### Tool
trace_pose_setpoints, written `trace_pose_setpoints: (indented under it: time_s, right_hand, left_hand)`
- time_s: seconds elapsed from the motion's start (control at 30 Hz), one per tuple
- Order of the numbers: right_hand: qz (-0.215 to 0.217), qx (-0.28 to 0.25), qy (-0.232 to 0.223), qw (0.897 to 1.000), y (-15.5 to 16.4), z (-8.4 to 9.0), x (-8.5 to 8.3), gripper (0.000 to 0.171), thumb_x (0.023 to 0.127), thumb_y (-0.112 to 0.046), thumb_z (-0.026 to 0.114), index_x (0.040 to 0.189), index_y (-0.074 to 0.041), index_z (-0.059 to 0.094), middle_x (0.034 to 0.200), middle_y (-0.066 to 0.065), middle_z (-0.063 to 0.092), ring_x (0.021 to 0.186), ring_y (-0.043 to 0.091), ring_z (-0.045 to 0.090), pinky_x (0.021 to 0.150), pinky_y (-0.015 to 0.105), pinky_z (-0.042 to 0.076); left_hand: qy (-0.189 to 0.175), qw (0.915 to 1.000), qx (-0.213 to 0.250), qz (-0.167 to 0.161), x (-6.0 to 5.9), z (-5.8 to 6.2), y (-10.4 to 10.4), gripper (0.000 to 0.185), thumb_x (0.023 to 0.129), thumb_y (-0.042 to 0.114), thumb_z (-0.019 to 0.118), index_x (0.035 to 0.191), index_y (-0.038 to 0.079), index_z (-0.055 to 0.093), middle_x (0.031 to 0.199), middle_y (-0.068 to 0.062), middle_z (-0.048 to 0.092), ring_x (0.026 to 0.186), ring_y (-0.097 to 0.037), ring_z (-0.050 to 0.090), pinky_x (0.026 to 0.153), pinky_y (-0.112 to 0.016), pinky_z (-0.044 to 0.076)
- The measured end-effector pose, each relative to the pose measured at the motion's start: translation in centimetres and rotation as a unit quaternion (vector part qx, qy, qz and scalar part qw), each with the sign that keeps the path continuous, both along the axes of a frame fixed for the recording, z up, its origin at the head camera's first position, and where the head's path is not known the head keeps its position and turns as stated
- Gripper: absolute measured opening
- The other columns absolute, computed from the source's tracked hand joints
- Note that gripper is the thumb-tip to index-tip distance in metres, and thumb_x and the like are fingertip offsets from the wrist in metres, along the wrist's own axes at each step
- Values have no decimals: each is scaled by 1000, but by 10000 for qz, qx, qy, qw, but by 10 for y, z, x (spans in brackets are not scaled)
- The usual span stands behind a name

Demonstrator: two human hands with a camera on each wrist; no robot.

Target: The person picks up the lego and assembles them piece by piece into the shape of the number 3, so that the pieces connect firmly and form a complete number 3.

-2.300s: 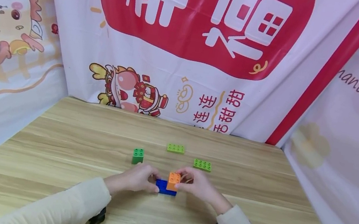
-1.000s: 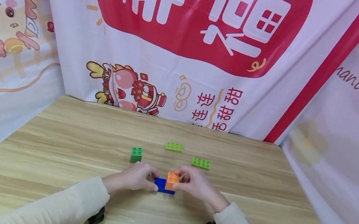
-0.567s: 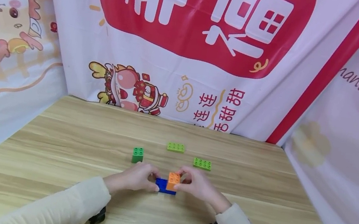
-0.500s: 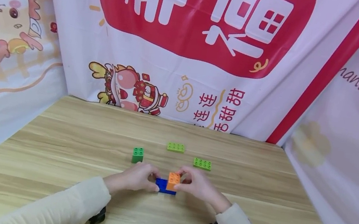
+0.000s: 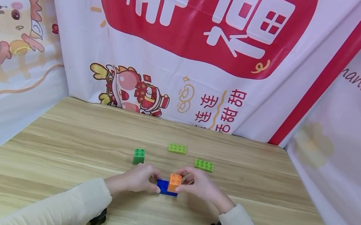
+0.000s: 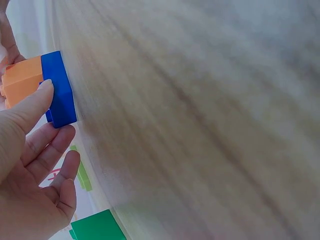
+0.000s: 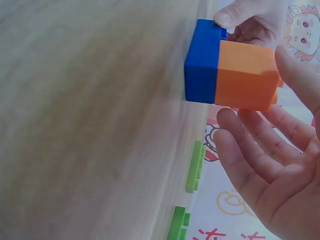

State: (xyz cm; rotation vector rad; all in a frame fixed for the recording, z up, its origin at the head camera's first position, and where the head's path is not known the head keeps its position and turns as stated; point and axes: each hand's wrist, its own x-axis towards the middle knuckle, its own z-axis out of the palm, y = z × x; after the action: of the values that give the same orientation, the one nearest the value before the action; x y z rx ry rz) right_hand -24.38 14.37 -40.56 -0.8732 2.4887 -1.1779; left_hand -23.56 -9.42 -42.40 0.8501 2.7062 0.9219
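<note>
Block (image 7: pixel 246 75) orange, boxy, studded on top; blue brick (image 7: pixel 202 62) beneath longer, flatter.

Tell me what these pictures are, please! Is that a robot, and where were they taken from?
No robot here: those are a person's own two bare hands. The wide picture comes from a camera worn on the person's head, looking forward and down. The tilted close-ups come from cameras worn on the left and right wrists, so each one watches its own hand.

On the wood-grain table lie a chunky green plastic brick, a flat lime-green rectangular plastic brick and its lime-green twin.

The left hand has its grip on a dark-blue rectangular plastic brick. The right hand pinches a chunky orange plastic brick, which sits on the blue one's right end.
</note>
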Motion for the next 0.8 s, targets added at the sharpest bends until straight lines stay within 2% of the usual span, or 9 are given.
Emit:
trace_pose_setpoints:
  time_s: [0.23, 0.5, 0.63, 0.8]
  right_hand:
    - [-69, -153, -175, 9997, 3, 9, -4, 51, 79, -23, 74, 122, -3, 54, 108, 7, 58, 91, 22, 58, 76, 32, 49]
    - [-43, -148, 139, 9998, 9, 19, -11, 50, 81, -21, 72, 124, -6, 52, 113, 18, 56, 92, 26, 59, 79, 36, 48]
    - [-105, -195, 236, 9995, 13, 23, -14, 50, 81, -20, 72, 125, -6, 52, 113, 17, 56, 92, 26, 59, 78, 36, 48]
    - [-332, -219, 252, 9989, 20, 29, -18, 54, 79, -27, 73, 126, -9, 53, 112, 11, 57, 91, 21, 59, 76, 35, 49]
  left_hand:
    - [-39, 10000, 16, 11, 0, -1, 0, 27, 76, 24, 76, 98, 10, 68, 92, 4, 65, 82, -9, 56, 74, -32, 46]
    - [-89, 9999, 13, 49, -1, 0, -1, 29, 77, 25, 76, 100, 9, 68, 93, 3, 65, 83, -8, 56, 75, -32, 47]
    - [-56, 10000, 30, 51, 1, 1, -1, 29, 77, 24, 76, 100, 8, 68, 93, 3, 65, 83, -9, 57, 75, -34, 46]
    - [11, 10000, 30, 81, 4, 3, 0, 29, 77, 23, 76, 100, 7, 68, 94, 1, 65, 85, -12, 57, 78, -38, 43]
